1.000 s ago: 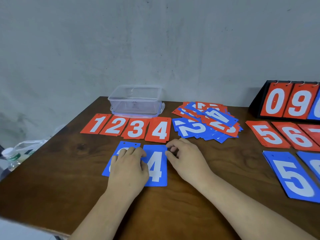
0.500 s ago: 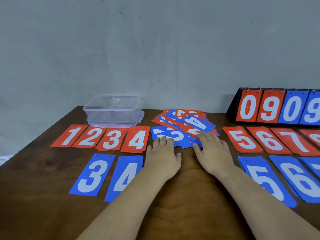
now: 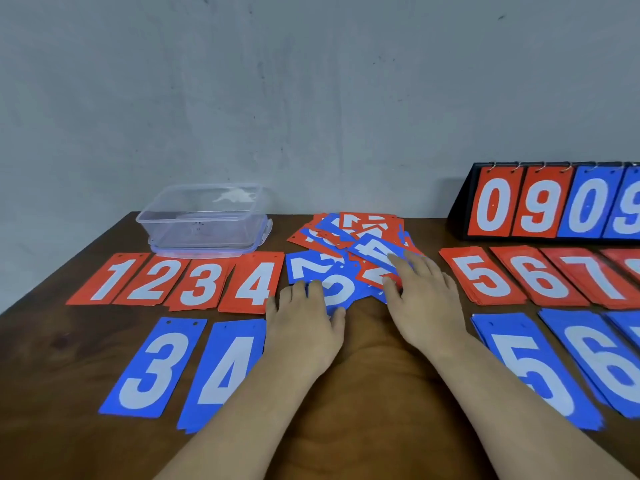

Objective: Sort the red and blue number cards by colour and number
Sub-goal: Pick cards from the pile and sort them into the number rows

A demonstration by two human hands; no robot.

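Observation:
A mixed heap of red and blue number cards (image 3: 349, 244) lies at the table's middle back. My left hand (image 3: 304, 320) rests flat with its fingertips on a blue card (image 3: 341, 289) at the heap's near edge. My right hand (image 3: 420, 299) lies flat on the heap's right side, fingers over red and blue cards. Red cards 1 (image 3: 110, 278), 2 (image 3: 152, 280), 3 (image 3: 201, 284) and 4 (image 3: 256, 282) form a row on the left. Blue 3 (image 3: 152, 365) and blue 4 (image 3: 225, 368) lie below them. Red 5 (image 3: 481, 275), 6 (image 3: 540, 277), 7 (image 3: 588, 277) and blue 5 (image 3: 533, 368), 6 (image 3: 609, 365) lie on the right.
A clear plastic box (image 3: 204, 220) stands at the back left, behind the red row. A black flip scoreboard (image 3: 554, 202) showing 0 9 0 9 stands at the back right. The brown wooden table (image 3: 374, 393) meets a grey wall behind.
Both hands left the blue 3 and 4 cards and moved up and right to the mixed heap. In the last half second they barely shifted; the view moved.

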